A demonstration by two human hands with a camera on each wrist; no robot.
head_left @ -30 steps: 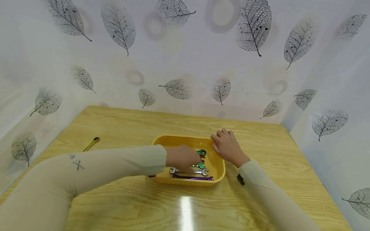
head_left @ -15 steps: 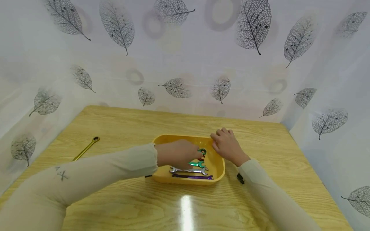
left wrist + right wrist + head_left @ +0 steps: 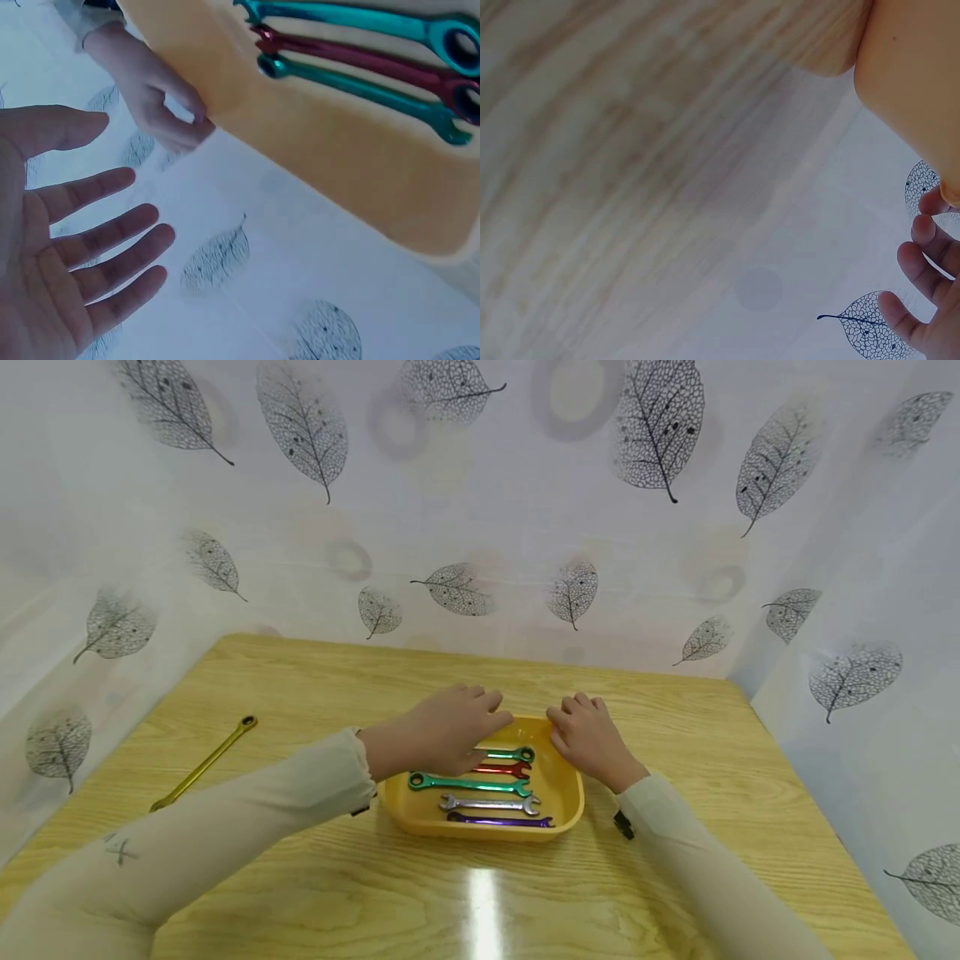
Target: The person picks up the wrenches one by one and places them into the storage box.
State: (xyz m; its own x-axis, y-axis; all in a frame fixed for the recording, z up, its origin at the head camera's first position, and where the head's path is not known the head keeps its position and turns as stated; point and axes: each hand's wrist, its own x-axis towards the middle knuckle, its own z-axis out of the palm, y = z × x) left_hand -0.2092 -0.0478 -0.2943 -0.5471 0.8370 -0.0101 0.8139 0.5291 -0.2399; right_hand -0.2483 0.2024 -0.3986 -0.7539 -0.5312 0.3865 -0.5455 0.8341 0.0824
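Note:
My left hand (image 3: 438,731) hovers over the far left part of a yellow plastic tray (image 3: 564,785). In the left wrist view its fingers (image 3: 112,229) are spread and hold nothing. My right hand (image 3: 592,742) grips the tray's rim at the far right corner. Inside the tray, wrenches lie roughly parallel: a green ratchet wrench (image 3: 506,754) at the back, a red wrench (image 3: 504,769), a longer green wrench (image 3: 472,785), a silver open-end wrench (image 3: 491,804) and a purple wrench (image 3: 501,821) nearest me. The left hand hides the left ends of the back two.
A gold ratchet wrench (image 3: 202,766) lies slanted on the wood-grain table (image 3: 337,893), left of the tray. Leaf-patterned white sheeting (image 3: 487,527) rises behind the table and along both sides.
My left hand has risen out of the tray and moved left and away, uncovering the wrenches in it. More of the gold wrench shows. The right hand has stayed on the rim.

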